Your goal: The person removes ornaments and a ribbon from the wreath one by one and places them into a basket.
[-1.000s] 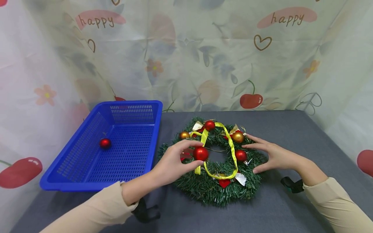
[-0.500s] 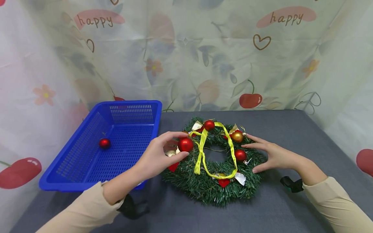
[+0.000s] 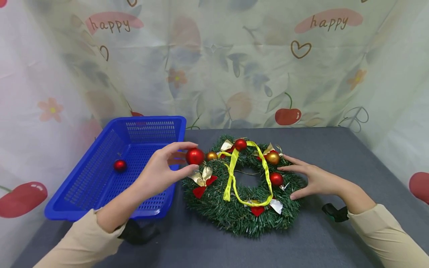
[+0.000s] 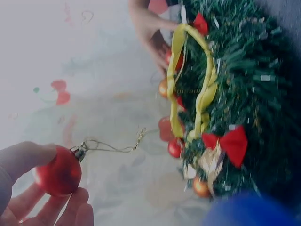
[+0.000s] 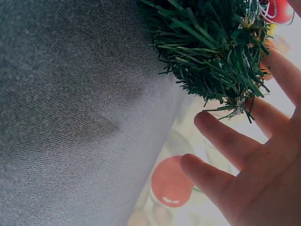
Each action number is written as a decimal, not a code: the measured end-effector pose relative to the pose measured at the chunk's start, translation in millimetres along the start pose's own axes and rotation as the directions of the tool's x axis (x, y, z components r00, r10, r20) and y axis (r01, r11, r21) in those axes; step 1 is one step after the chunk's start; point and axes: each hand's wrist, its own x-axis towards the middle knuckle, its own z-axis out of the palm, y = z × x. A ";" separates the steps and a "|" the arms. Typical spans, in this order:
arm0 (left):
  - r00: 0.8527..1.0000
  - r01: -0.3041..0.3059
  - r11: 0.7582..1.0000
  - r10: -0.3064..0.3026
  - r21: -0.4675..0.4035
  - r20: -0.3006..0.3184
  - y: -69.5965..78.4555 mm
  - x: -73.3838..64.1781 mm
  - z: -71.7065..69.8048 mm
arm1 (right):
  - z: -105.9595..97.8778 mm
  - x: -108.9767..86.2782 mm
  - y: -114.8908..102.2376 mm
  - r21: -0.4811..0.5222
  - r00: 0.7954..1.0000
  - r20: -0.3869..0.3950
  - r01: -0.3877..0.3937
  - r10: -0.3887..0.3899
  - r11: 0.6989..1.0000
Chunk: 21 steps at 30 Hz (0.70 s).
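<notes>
My left hand [image 3: 161,167] pinches a shiny red Christmas bauble [image 3: 194,156] between thumb and fingers, held up between the basket and the wreath. In the left wrist view a gold hanging loop [image 4: 110,147] trails from the bauble's metal cap [image 4: 79,153]. The green wreath [image 3: 231,219] lies on the table, set with red and gold baubles, bows and a yellow ribbon [image 3: 268,175]. At the wreath's right side rests my right hand [image 3: 318,181], its fingers spread and relaxed against the greenery. In the right wrist view, fingertips [image 5: 207,120] stand right at the needles.
A blue plastic basket [image 3: 181,130] stands on the left of the grey table [image 3: 321,145], with one red bauble [image 3: 120,165] inside. A patterned curtain [image 3: 214,67] hangs behind and along both sides.
My left hand has carried the red bauble left and slightly up, away from the wreath's middle toward the basket. A gold-and-red bow on the wreath has come into sight. My right hand stays put.
</notes>
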 end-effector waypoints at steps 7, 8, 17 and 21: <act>0.999 0.047 0.998 -0.047 0.029 -0.022 -10.8 5.5 -17.5 | 0.0 -0.1 0.4 -0.003 1.000 -0.001 0.002 -0.002 1.000; 0.998 0.054 0.998 -0.054 0.030 -0.025 -12.8 6.2 -20.1 | -0.1 0.0 0.4 -0.004 1.000 -0.001 0.002 -0.002 1.000; 0.992 0.117 0.993 -0.116 0.022 -0.049 -29.2 10.5 -41.6 | 0.1 0.1 0.3 -0.001 1.000 -0.001 0.004 -0.004 1.000; 0.990 0.135 0.990 -0.133 0.041 -0.056 -35.8 11.5 -48.5 | 0.2 0.1 0.0 0.000 1.000 -0.001 0.004 -0.004 1.000</act>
